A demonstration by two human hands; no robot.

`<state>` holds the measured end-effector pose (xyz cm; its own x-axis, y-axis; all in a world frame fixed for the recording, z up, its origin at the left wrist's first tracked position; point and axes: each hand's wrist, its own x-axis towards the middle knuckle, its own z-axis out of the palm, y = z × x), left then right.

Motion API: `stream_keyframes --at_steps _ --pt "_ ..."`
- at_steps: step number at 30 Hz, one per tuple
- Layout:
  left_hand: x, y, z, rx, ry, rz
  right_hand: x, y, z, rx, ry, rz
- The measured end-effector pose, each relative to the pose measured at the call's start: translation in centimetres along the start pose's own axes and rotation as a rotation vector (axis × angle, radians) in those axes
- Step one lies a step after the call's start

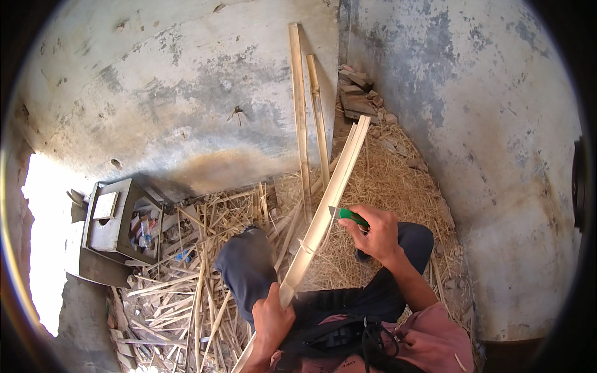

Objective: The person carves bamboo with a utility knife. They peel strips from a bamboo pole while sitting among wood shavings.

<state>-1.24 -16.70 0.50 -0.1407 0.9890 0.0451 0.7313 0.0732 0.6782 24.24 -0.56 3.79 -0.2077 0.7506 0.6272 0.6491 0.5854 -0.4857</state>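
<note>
A long, pale split bamboo piece (341, 177) slants across my lap, its far end up and to the right and its near end running down past my left side. My left hand (272, 317) is closed round its lower part. In my right hand (374, 233) is a green-handled knife (353, 217), fingers wrapped round the handle. The blade lies against the right edge of the bamboo, about halfway along. Below the blade, a thin curled shaving (306, 247) sits on the bamboo at its node.
Two bamboo strips (299, 105) lean against the far wall (205, 81). Bricks (357, 99) are piled in the corner. Fine shavings (398, 180) cover the floor on the right, cut bamboo sticks (168, 301) on the left. A worn cabinet (112, 233) stands far left.
</note>
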Motion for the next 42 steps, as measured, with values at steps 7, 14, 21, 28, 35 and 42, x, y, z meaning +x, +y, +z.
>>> stream_keyframes --at_steps 7,14,21,28,35,42 --pt "-2.6 -1.9 -0.8 -0.034 -0.085 -0.007 3.5 9.6 -3.0 -0.033 0.122 0.435" --pt "-0.2 -1.4 -1.5 -0.095 -0.089 -0.070 3.5 8.5 -2.8 0.036 0.021 0.316" --pt "2.8 -0.2 -1.0 -0.307 -0.119 -0.019 0.1 0.2 0.0 0.307 -0.194 0.103" --pt "5.0 2.6 -1.7 -0.370 -0.111 0.067 -2.5 -2.7 2.3 0.319 -0.241 -0.140" --pt "5.4 2.7 -1.1 -0.344 -0.101 0.152 -3.1 -4.1 3.0 0.343 -0.220 -0.165" --pt "5.3 2.9 -0.9 -0.292 -0.093 0.128 -2.9 -4.4 2.8 0.335 -0.225 -0.174"
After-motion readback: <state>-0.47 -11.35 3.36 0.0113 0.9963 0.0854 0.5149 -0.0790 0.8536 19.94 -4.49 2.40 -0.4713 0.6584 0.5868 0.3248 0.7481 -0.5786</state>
